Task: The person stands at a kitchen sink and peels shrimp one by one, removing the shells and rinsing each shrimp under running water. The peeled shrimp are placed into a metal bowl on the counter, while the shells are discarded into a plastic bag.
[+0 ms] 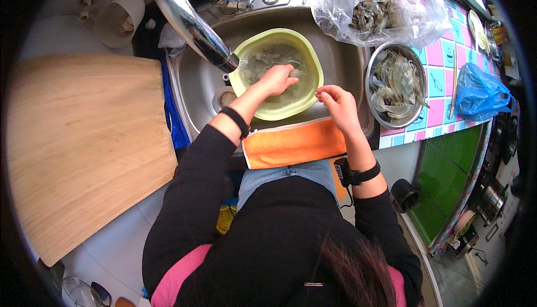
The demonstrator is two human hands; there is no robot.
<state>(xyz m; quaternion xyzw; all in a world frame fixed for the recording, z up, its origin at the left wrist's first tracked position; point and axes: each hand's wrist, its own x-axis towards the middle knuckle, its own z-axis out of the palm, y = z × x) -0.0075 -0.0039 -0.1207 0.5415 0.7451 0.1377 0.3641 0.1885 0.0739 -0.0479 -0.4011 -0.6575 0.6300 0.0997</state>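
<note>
My left hand (278, 79) reaches into a yellow-green plastic basin (316, 61) in the steel sink (340, 61). Its fingertips are at the cloudy water, among pale shrimp-like pieces (264, 60); whether it grips one, I cannot tell. At the basin's right rim is my right hand (335, 99), thumb and fingertips close together; anything between them is too small to make out. Right of the sink stands an oval metal bowl (368, 84) of raw shrimp (396, 82). Behind it, a clear plastic bag (335, 13) holds more shrimp (371, 15).
A chrome faucet (188, 21) arches over the basin's left rim. An orange towel (293, 143) lies along the sink's front edge. At left is a large wooden board (88, 147). A blue plastic bag (480, 93) and chopsticks (454, 82) lie on the patterned cloth (436, 57).
</note>
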